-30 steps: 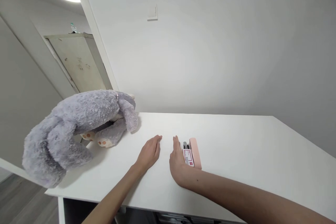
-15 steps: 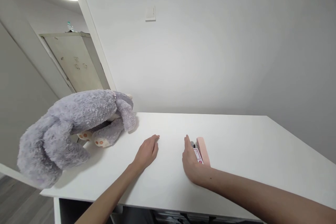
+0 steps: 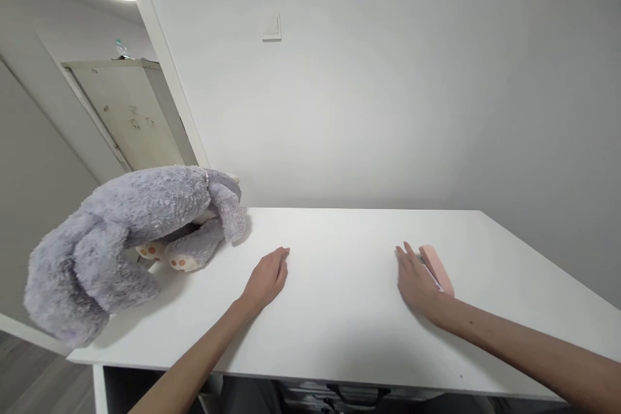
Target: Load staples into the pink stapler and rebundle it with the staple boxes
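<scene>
My right hand rests on the white tabletop with its fingers stretched out. Right beside it lies a long pink object, probably a stapler. Between the hand and the stapler shows a sliver of a small white item, mostly hidden by the hand; whether they touch is hard to tell. To the left, my left hand lies on the tabletop, open and holding nothing, its fingers pointing forward.
A large grey plush toy lies slumped over the table's left end. A plain wall with a light switch rises behind the table. Beyond the doorway stands a pale cabinet. Drawers with dark handles sit below the front edge.
My right hand has moved to the right along the tabletop, and the pink stapler and small white item have shifted right with it. My left hand stays put while the view turns slightly.
</scene>
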`<state>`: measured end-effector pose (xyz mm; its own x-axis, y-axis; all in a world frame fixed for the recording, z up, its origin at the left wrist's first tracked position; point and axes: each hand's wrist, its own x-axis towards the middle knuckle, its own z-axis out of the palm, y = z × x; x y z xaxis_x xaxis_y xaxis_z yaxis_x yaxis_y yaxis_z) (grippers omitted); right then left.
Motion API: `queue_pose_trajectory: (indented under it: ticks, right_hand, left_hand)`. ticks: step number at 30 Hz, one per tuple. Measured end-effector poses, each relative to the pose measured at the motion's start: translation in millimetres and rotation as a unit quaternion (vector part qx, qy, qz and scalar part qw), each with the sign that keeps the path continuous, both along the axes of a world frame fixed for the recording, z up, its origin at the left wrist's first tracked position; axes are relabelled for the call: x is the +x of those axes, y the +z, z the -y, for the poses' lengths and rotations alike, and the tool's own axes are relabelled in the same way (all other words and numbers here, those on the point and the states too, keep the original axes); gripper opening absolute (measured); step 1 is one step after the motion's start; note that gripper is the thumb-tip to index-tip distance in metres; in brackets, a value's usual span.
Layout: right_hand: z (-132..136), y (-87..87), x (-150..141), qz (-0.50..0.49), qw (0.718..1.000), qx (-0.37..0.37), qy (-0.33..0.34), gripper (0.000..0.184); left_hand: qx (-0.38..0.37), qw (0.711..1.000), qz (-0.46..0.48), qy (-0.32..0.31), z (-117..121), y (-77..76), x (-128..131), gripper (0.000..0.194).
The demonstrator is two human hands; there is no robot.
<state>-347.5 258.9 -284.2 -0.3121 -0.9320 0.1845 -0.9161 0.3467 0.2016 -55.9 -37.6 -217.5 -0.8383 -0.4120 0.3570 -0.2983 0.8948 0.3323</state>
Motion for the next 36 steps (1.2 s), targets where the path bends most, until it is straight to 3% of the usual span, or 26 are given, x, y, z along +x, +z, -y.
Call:
queue_pose_trajectory:
  ticks: [6,13,20,26,31,36]
  right_hand:
    - [-27.5,-3.8,-26.2,0.036,0.997,-0.049,-0.047,0.062]
    - [-44.3,0.3,-40.5,0.046,0.998,-0.031,-0.044,0.058]
    - [-25.8,4.2,2.6,0.091,0.994,-0.047,0.036,0.059]
    - [-3.8,0.8,36.2,0.188,0.977,-0.084,-0.054,0.071]
    - [7.8,5.0,34.4,0.206,0.974,-0.075,-0.056,0.077]
    - [24.0,11.6,25.0,0.215,0.974,-0.049,-0.054,0.079]
  left_hand:
    - [-0.007,1.0,0.008,0.007,-1.1,-0.7,-0.5,0.039]
    - [-0.012,1.0,0.017,0.007,-1.7,-0.1,-0.5,0.041]
    - [-0.013,0.999,0.033,0.008,-0.1,-3.5,-1.3,0.044]
    - [-0.029,0.997,0.076,0.004,3.2,-4.6,-5.4,0.053]
    - [-0.064,0.984,0.166,0.018,12.3,-9.4,-9.7,0.067]
    - [-0.078,0.978,0.19,0.024,18.0,-14.9,-21.4,0.075]
